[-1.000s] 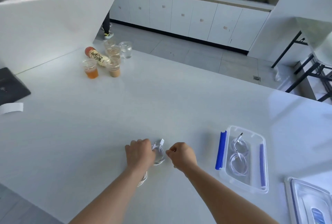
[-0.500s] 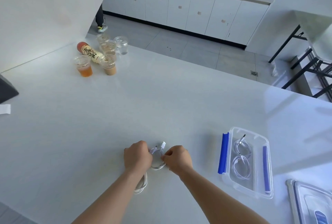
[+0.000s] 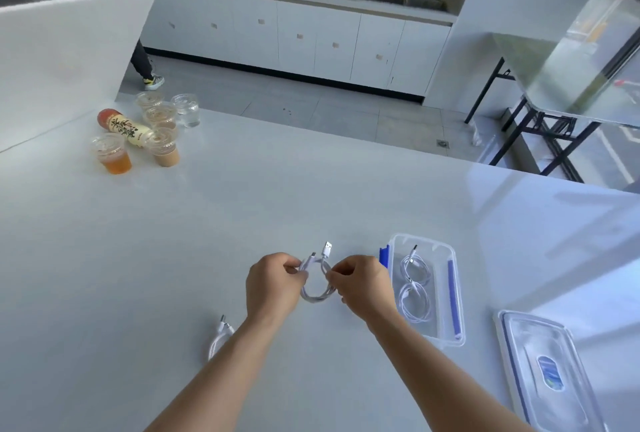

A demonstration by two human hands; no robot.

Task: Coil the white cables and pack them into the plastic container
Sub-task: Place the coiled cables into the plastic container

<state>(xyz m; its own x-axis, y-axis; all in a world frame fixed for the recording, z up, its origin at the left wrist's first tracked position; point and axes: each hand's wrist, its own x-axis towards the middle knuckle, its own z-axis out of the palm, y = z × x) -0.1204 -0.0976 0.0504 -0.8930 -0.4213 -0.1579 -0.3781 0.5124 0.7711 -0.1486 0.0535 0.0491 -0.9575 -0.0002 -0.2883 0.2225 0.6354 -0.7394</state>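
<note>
White cable coil (image 3: pixel 317 288) pinched between both hands (image 3: pixel 320 284).

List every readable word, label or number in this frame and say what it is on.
Bottle: black characters on its yellow label, too blurred to read.
Lid: blue sticker, print too small to read.
No text elsewhere can be read.

Container (image 3: pixel 454 300) just right of hands (image 3: pixel 322 281).
</note>
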